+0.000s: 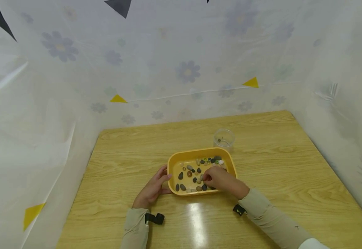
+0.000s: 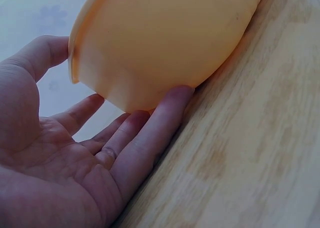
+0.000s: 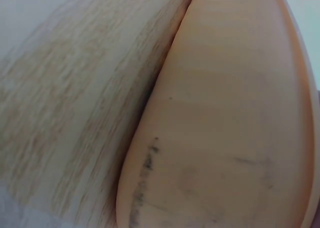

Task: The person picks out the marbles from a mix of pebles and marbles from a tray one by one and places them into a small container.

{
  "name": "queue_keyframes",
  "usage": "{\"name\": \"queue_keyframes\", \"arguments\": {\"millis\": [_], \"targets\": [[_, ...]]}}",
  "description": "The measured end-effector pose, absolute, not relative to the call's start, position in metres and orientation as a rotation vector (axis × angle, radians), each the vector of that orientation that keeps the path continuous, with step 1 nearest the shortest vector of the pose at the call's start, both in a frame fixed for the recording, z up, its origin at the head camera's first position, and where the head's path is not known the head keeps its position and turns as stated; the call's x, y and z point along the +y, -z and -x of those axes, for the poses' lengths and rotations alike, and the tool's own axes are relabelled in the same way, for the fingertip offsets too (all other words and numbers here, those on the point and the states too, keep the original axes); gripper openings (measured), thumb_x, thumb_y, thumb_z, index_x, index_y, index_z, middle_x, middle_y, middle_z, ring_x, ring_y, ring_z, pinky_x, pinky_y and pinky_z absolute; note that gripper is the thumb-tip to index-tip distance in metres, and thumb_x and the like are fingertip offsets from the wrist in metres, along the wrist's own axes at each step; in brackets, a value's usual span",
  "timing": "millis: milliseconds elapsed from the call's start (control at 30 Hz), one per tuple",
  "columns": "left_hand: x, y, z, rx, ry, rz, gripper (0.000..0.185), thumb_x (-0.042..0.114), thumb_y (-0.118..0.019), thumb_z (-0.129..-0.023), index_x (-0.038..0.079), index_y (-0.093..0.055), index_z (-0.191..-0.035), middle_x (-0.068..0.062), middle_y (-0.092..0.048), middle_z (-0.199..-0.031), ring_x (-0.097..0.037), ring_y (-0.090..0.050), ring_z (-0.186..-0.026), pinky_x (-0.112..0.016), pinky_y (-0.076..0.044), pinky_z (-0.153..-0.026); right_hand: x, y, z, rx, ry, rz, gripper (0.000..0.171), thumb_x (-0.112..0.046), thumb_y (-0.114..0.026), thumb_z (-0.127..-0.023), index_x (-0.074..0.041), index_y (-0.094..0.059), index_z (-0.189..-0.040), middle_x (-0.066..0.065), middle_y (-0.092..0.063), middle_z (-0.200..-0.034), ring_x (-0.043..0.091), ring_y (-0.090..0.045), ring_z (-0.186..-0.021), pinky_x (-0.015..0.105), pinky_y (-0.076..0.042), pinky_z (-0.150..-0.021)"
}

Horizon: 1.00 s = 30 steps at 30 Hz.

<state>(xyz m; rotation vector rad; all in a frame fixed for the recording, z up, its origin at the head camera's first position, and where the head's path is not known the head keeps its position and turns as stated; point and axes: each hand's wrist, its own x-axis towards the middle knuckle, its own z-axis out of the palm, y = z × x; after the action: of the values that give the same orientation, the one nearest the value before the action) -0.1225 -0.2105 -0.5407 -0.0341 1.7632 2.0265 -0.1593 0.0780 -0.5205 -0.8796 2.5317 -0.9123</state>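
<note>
Yellow tray (image 1: 172, 162) on wooden table (image 1: 121, 155), scattered pebbles (image 1: 189, 174) inside. Left hand (image 1: 152, 188) open, straight fingers (image 2: 165, 113) pressed against tray's outer left wall. Right hand (image 1: 219, 179) inside tray, fingertips curled over pebbles, seemingly pinching one, too small to confirm. Clear cup (image 1: 224, 138) just beyond right fingers, tiny dark item inside.

Rectangular yellow plastic tray (image 1: 171, 162): smooth, scuffed outside. Light wooden table (image 1: 280, 166): glossy, grained. Small clear plastic cup (image 1: 224, 138): transparent.
</note>
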Motion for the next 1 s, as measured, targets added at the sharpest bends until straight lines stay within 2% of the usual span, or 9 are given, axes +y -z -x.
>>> {"name": "queue_keyframes", "arguments": {"millis": [167, 567, 867, 1000], "targets": [[-0.2112, 0.5424, 0.1224, 1.771, -2.026, 0.035, 0.057, 0.028, -0.054, -0.095, 0.024, -0.027, -0.145, -0.013, -0.028, -0.143, -0.032, -0.050, -0.111, -0.049, -0.052, -0.073, 0.0777, 0.5202, 0.1589, 2.520, 0.923, 0.876, 0.010, -0.005, -0.062, -0.085, -0.009, -0.071, -0.086, -0.004, -0.064, -0.080, 0.006, -0.048, -0.059, 0.023, -0.042, -0.057], [-0.2102, 0.5414, 0.1210, 1.795, -2.019, 0.028, 0.058, 0.029, -0.055, -0.095, 0.022, -0.027, -0.146, -0.013, -0.029, -0.142, -0.031, -0.049, -0.112, -0.047, -0.053, -0.073, 0.0786, 0.5168, 0.1569, 2.526, 0.923, 0.872, 0.009, -0.007, -0.063, -0.086, -0.009, -0.071, -0.088, -0.004, -0.064, -0.081, 0.005, -0.051, -0.062, 0.024, -0.046, -0.059], [-0.2110, 0.5407, 0.1227, 1.759, -2.016, 0.010, 0.055, 0.020, -0.047, -0.098, 0.017, -0.023, -0.147, -0.017, -0.025, -0.144, -0.035, -0.047, -0.115, -0.049, -0.052, -0.075, 0.0800, 0.5185, 0.1567, 2.544, 0.975, 0.874, 0.009, -0.010, -0.064, -0.085, -0.009, -0.071, -0.090, -0.005, -0.065, -0.082, 0.004, -0.057, -0.068, 0.024, -0.049, -0.062], [-0.2106, 0.5416, 0.1227, 1.768, -2.018, 0.023, 0.055, 0.023, -0.050, -0.097, 0.020, -0.025, -0.147, -0.015, -0.026, -0.144, -0.035, -0.047, -0.115, -0.049, -0.052, -0.075, 0.0807, 0.5194, 0.1574, 2.558, 0.998, 0.874, 0.009, -0.010, -0.063, -0.085, -0.010, -0.071, -0.090, -0.007, -0.064, -0.081, 0.004, -0.057, -0.069, 0.023, -0.049, -0.062]]}}
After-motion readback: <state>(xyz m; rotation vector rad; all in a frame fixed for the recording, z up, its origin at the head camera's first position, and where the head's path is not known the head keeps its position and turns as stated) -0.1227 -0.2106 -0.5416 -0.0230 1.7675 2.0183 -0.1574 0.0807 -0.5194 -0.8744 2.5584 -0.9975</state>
